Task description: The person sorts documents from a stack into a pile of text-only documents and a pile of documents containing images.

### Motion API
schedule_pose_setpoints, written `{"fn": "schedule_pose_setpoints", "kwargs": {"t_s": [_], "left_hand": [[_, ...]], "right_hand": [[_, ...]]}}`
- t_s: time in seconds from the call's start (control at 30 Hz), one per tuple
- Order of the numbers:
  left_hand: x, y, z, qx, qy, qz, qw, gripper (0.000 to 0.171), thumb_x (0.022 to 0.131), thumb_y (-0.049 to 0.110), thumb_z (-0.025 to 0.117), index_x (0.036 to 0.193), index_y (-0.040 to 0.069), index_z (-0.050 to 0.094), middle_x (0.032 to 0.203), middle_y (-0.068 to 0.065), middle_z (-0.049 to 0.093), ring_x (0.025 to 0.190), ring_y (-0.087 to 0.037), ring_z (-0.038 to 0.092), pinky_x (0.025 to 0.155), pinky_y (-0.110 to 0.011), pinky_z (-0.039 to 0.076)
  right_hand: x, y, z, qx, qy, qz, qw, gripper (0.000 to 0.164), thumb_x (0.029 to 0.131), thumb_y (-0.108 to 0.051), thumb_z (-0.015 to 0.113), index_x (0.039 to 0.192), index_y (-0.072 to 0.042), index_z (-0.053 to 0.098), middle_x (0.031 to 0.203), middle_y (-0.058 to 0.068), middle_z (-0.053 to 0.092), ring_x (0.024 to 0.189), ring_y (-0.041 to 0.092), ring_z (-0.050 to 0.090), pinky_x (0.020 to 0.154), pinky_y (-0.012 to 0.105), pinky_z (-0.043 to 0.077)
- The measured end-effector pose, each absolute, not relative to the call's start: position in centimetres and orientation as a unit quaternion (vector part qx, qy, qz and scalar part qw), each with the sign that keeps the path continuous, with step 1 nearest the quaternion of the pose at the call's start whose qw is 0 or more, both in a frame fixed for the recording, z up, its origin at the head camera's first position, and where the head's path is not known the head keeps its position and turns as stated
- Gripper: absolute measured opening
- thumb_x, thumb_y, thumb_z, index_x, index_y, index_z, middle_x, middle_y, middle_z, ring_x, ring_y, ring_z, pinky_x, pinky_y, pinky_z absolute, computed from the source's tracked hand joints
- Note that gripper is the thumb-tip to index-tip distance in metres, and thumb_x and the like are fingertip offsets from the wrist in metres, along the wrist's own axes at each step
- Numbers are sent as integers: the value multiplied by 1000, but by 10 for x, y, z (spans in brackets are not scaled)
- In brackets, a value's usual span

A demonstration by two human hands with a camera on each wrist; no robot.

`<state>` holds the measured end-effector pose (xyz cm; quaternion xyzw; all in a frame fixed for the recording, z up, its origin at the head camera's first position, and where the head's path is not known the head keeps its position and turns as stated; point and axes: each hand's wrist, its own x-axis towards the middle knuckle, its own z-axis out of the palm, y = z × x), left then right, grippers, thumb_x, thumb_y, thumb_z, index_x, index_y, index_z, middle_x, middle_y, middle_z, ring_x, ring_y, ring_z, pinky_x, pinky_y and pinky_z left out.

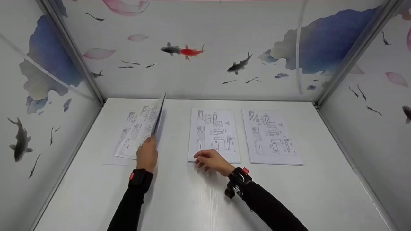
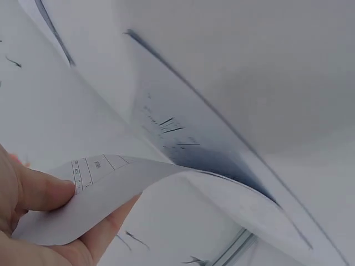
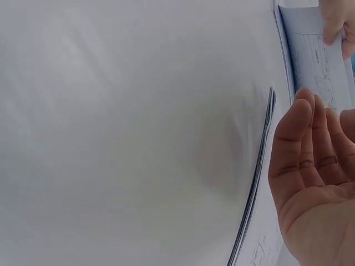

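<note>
At the left of the table, my left hand [image 1: 147, 155] pinches the near edge of some printed sheets [image 1: 136, 141]. They stand raised and tilted, their right side upright, above another sheet [image 1: 117, 161] on the table. In the left wrist view the thumb presses on the bent paper [image 2: 105, 194], with fingers beneath. My right hand [image 1: 213, 161] hovers at the near edge of the middle stack of drawings [image 1: 200, 138], its fingers loosely bent. Nothing lies in that hand [image 3: 319, 172] in the right wrist view, where the stack's layered edge [image 3: 256, 177] shows beside it.
A second stack of drawings [image 1: 273, 154] lies to the right of the middle one. The white table [image 1: 199, 202] is enclosed by a back wall [image 1: 205, 83] and side panels painted with fish and petals. Bands with small devices circle both wrists.
</note>
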<state>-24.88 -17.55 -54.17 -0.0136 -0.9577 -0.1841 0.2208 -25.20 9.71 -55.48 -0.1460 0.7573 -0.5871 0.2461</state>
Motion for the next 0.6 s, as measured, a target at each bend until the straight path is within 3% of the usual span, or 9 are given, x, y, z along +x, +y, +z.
{"fn": "schedule_pose_setpoints", "kwargs": {"t_s": [0.3,0.6], "left_hand": [[-240,-142,-528,-80,-941,-159,287,39,86,-15,60,125,-9,58,124,-26,62,98,-42,68,75,-47,58],[-229,-101,-525,-140,-928,-97,332,44,81,-13,67,124,-3,62,127,-23,62,108,-37,66,83,-43,57]], "right_hand": [[-257,75,-544,-139,695,-651,271,39,101,-21,53,128,7,58,120,27,65,103,29,70,80,37,59],[-265,60,-519,-87,618,-745,236,59,101,-40,52,144,-1,43,141,26,51,118,32,62,92,42,55]]}}
